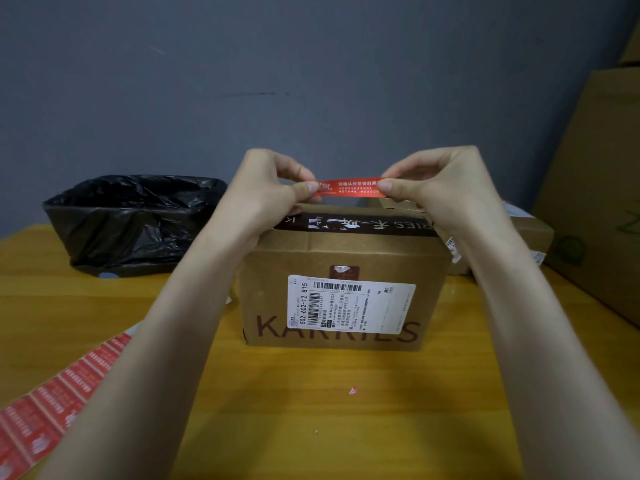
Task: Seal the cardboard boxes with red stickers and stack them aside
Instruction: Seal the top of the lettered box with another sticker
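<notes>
Both hands are pinching one red sticker (pixel 349 187), pulled flat between them. The left hand (pixel 266 188) is gripping its left end between thumb and fingers, and the right hand (pixel 436 188) is gripping its right end. The sticker is hovering just above the far top edge of the box (pixel 339 271), apparently not yet touching the cardboard. The box is sitting on the desk (pixel 311 410) with its label facing the person. A strip of spare stickers (pixel 59 393) is lying to the near left of the box, and a black-bagged bin (pixel 131 220) is standing to its far left.

As I see it, the risk is in the landing. If one end is dropping first, the sticker could be going on crooked or wrinkled, or missing the seam. If the tension is slackening, it may be curling and sticking to the fingers. Pressing hard on that far edge could also be tipping or sliding the box.
</notes>
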`<state>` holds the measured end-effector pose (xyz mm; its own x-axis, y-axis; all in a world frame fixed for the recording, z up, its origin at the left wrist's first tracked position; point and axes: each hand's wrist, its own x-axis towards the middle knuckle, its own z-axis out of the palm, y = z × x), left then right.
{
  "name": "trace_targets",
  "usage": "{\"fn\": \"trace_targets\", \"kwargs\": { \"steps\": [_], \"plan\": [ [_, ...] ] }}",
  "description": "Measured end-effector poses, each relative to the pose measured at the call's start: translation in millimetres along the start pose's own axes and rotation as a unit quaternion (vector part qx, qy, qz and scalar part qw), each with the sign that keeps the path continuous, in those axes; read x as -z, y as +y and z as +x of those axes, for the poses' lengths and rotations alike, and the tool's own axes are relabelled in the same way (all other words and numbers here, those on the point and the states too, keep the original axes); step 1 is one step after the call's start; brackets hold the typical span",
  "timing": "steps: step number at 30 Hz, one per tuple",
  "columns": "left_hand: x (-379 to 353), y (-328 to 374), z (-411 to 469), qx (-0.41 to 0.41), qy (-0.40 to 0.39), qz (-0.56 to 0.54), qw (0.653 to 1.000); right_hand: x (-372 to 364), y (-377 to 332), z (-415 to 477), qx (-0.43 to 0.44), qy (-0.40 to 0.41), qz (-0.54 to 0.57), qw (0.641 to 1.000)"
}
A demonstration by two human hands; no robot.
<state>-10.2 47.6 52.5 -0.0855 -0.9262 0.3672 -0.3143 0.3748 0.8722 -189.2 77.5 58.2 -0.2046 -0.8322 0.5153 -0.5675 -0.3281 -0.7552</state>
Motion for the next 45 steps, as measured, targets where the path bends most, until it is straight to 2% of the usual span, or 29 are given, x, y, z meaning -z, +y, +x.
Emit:
{"fn": "trace_targets", "kwargs": {
  "steps": [5, 15, 25, 31, 40, 45],
  "plan": [
    [1.6, -2.5, 0.5, -0.043, 0.001, 0.079, 0.996, 3.5, 0.0, -1.3, -0.026, -0.020, -0.002, 0.999],
    [1.8, -5.3, 0.9, -0.062, 0.046, 0.070, 0.995, 0.5, -1.1, -1.5, -0.039, -0.022, 0.052, 0.998],
    [3.7, -4.9, 1.4, -0.086, 0.050, 0.070, 0.993, 3.0, -0.6, -0.4, -0.068, -0.052, 0.081, 0.993],
    [5.2, -1.9, -0.8, -0.052, 0.005, 0.070, 0.996, 2.5, 1.3, 1.0, -0.093, -0.070, 0.062, 0.991],
    [6.6, -4.8, -0.1, -0.011, -0.011, 0.029, 0.999, 1.0, 4.5, 0.9, -0.084, -0.057, 0.027, 0.994],
    [5.3, -6.9, 2.5, 0.020, -0.014, 0.025, 0.999, 0.4, 7.5, 3.3, -0.115, -0.063, 0.016, 0.991]
  ]
}}
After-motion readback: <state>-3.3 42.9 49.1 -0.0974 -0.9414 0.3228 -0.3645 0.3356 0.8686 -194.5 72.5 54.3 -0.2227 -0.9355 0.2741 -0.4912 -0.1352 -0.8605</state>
